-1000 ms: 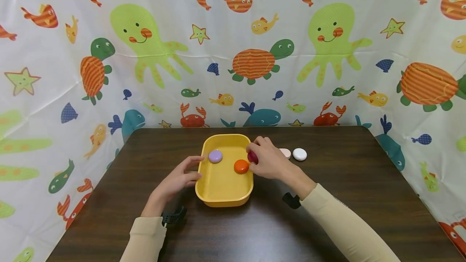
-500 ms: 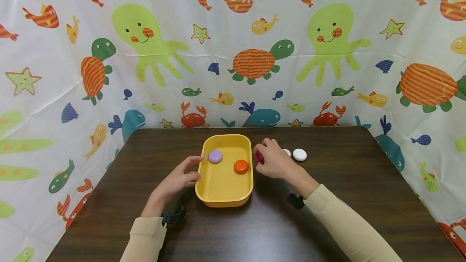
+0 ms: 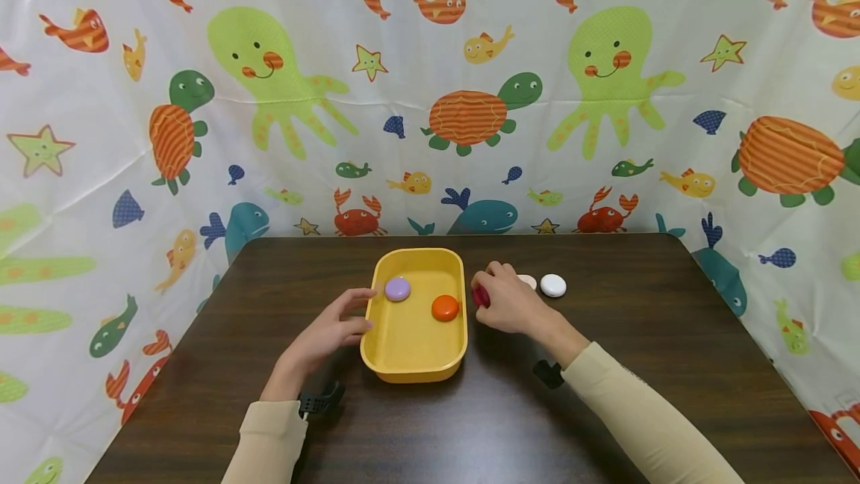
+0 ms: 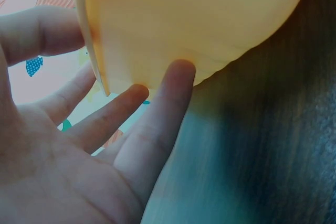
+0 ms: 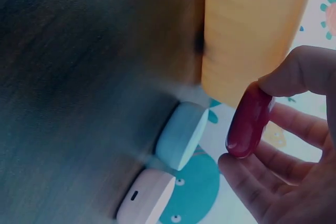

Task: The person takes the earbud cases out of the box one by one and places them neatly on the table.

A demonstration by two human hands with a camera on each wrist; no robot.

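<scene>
Fingers of my right hand point(image 3: 508, 301) pinch the dark-red disc point(image 5: 249, 121) just outside the yellow tray point(image 3: 410, 346) at its 3 o'clock, spread fingers of my left hand point(image 3: 327, 326) touching its 9 o'clock side: mid-carry, I judge, needing a steady pinch until it's set down.

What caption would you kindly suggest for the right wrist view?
The right hand pinches a red disc; a blue disc, a pink disc and a yellow tray rest on the table.
</scene>
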